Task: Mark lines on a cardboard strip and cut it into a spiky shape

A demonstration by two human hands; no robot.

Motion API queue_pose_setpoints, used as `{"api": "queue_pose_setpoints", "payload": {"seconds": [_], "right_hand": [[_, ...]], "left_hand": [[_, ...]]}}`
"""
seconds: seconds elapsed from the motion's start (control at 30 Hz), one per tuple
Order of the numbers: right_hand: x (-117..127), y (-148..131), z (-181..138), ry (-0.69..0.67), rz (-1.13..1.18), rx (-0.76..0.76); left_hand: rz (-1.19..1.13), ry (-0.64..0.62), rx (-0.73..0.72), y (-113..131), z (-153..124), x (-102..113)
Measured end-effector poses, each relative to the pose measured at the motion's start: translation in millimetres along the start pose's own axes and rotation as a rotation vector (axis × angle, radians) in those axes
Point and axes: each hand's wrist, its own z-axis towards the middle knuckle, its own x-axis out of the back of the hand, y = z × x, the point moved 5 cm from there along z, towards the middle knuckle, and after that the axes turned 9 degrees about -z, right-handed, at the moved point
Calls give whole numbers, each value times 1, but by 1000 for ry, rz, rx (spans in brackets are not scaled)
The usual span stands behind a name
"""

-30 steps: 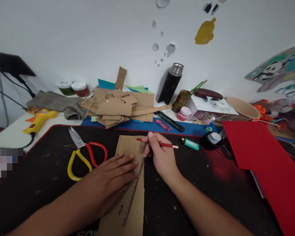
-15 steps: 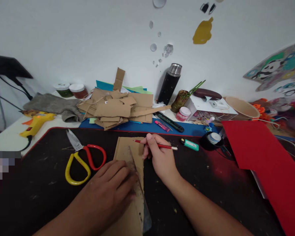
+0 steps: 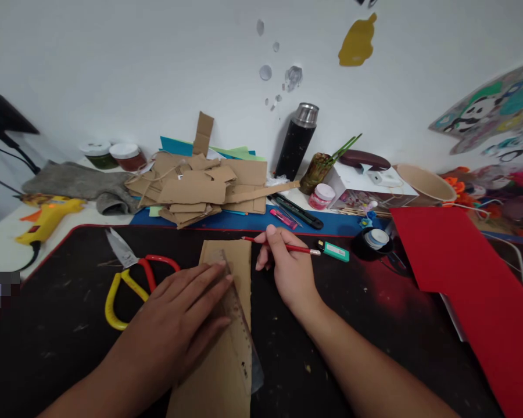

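A long strip of brown cardboard (image 3: 226, 348) lies on the black desk mat (image 3: 61, 325) in front of me. A worn ruler (image 3: 239, 331) rests lengthwise on the strip. My left hand (image 3: 181, 316) lies flat on the ruler and cardboard, fingers stretched out and pressing down. My right hand (image 3: 287, 273) sits just right of the strip's far end, fingers closed round a red pencil (image 3: 283, 247) whose tip points left toward the cardboard's top edge.
Red-and-yellow scissors (image 3: 131, 278) lie left of the strip. A heap of cardboard scraps (image 3: 200, 186), a black flask (image 3: 294, 142), jars, a yellow glue gun (image 3: 43, 217), a lighter (image 3: 335, 251) and a tape roll (image 3: 375, 241) line the back. A red sheet (image 3: 470, 278) covers the right side.
The ruler has swung from a left-leaning slant to lie along the strip's right part. My left hand shifted with it and now lies flat. My right hand keeps the pencil.
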Motion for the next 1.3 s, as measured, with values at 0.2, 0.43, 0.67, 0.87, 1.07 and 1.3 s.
{"api": "queue_pose_setpoints", "payload": {"seconds": [0.2, 0.43, 0.67, 0.87, 1.07, 1.3], "right_hand": [[-3, 1, 0, -18, 3, -2], [-4, 1, -1, -28, 20, 1], [-4, 2, -1, -37, 9, 8], [-4, 2, -1, -46, -4, 5], [-4, 3, -2, -37, -7, -18], [-4, 3, -2, -23, 5, -47]], "left_hand": [[-38, -16, 34, -8, -4, -6], [-33, -40, 22, -10, -3, -7], [24, -32, -6, -4, 0, -7], [32, -4, -46, 1, 1, -3], [36, 7, -57, 5, 3, -3], [45, 33, -57, 7, 2, -5]]}}
